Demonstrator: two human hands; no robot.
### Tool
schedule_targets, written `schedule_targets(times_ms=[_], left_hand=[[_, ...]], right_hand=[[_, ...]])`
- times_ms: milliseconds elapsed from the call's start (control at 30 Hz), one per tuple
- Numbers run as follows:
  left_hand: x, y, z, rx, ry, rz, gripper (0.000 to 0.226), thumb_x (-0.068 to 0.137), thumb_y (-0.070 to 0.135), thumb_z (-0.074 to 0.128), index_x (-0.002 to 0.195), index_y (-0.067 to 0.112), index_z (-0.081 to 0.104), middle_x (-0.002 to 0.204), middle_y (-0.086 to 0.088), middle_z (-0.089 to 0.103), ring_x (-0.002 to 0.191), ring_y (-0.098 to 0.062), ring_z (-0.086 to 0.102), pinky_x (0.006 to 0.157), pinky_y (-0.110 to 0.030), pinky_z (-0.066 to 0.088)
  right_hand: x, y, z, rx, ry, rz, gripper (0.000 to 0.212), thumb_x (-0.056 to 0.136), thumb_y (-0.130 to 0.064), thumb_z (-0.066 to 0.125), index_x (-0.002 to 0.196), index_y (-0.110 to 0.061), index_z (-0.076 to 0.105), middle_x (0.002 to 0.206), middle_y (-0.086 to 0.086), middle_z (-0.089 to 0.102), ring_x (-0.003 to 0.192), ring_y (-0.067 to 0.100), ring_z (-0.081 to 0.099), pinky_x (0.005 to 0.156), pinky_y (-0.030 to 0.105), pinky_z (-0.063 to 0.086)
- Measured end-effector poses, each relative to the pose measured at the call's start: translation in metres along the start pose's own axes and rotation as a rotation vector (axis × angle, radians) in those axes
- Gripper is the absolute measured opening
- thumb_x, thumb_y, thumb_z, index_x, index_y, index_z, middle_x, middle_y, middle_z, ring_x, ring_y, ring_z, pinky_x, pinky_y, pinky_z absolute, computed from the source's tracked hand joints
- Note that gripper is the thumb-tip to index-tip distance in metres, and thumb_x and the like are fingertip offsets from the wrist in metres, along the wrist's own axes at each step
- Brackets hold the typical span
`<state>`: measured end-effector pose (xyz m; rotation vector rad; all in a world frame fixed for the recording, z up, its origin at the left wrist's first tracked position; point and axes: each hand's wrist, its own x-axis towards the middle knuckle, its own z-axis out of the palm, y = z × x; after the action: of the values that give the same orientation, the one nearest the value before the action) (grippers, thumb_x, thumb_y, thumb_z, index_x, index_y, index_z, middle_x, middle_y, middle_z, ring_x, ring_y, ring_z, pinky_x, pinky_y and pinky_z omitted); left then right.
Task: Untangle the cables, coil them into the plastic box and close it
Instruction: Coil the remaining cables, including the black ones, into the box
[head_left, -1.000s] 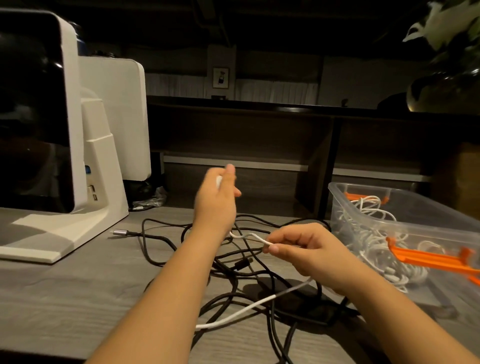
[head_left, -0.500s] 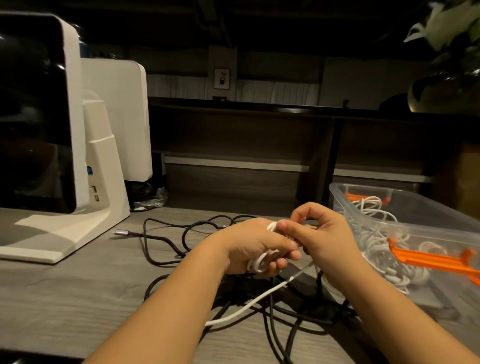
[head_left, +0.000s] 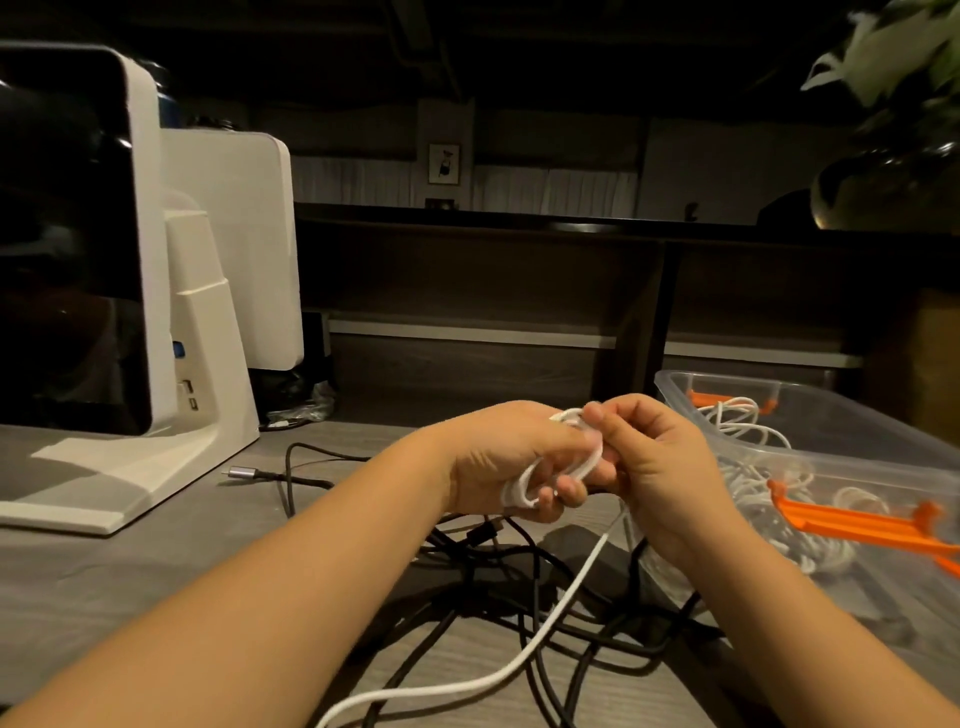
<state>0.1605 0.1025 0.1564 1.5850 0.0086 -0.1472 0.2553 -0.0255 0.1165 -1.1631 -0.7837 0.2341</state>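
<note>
Dim desk (head_left: 130, 582): left hand (head_left: 511, 457) grips white cable (head_left: 558, 610) loops, right hand (head_left: 660, 467) pinching beside; slack trails toward the person (box (head_left: 857, 441) right).

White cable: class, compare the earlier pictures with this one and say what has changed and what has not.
The left hand, raised and apart a second ago, came down to meet the right hand. The white cable, then stretched between them, is now wound in loops around the left hand's fingers, its tail trailing shorter. The black cables, plastic box and white machine stayed put.
</note>
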Motion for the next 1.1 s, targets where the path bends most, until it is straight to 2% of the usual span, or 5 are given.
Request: schedule_targets(times_ms=[333,467,667,967,1100], left_hand=[[0.026,-0.009,-0.024,-0.104,1.046,0.393,0.03,0.108,0.034,0.038,0.106,0.014,0.061,0.092,-0.004,0.072,0.066,-0.014,0.065,0.056,-0.023,0.052],[0.022,-0.014,-0.021,-0.618,0.829,0.463,0.029,0.108,0.034,0.037,0.107,0.014,0.059,0.099,-0.008,0.074,0.091,-0.025,0.073,0.079,-0.043,0.059],[0.016,-0.028,-0.033,-1.064,0.697,0.504,0.023,0.1,0.033,0.053,0.112,0.015,0.063,0.076,0.0,0.064,0.052,-0.01,0.059,0.046,-0.023,0.047],[0.017,-0.034,-0.045,-0.122,1.276,0.631,0.016,0.106,0.029,0.042,0.096,0.032,0.054,0.082,0.002,0.058,0.062,-0.013,0.048,0.051,-0.027,0.042],[0.02,-0.04,-0.038,0.225,1.039,0.432,0.014,0.104,0.041,0.044,0.1,0.033,0.055,0.089,0.0,0.064,0.073,-0.019,0.054,0.062,-0.035,0.046]], right_hand=[[-0.002,0.006,0.004,0.066,-0.18,0.39,0.015,0.102,-0.014,0.046,0.105,-0.005,0.057,0.056,0.002,0.043,0.04,0.007,0.033,0.034,0.016,0.03],[-0.006,0.007,0.008,-0.092,-0.37,0.525,0.022,0.103,-0.018,0.045,0.098,-0.007,0.063,0.056,0.0,0.04,0.041,0.006,0.028,0.034,0.015,0.024],[-0.011,0.007,0.008,-0.307,-0.457,0.652,0.022,0.102,-0.026,0.047,0.095,-0.013,0.063,0.054,-0.003,0.038,0.044,0.008,0.028,0.038,0.017,0.022],[-0.015,0.001,0.005,-0.31,-0.521,0.507,0.022,0.099,-0.022,0.053,0.103,-0.01,0.07,0.055,-0.004,0.038,0.046,0.01,0.032,0.042,0.02,0.029],[-0.019,-0.004,0.006,-0.476,-0.531,0.231,0.026,0.1,-0.02,0.051,0.105,-0.025,0.076,0.051,-0.01,0.045,0.046,0.006,0.036,0.045,0.019,0.028]])
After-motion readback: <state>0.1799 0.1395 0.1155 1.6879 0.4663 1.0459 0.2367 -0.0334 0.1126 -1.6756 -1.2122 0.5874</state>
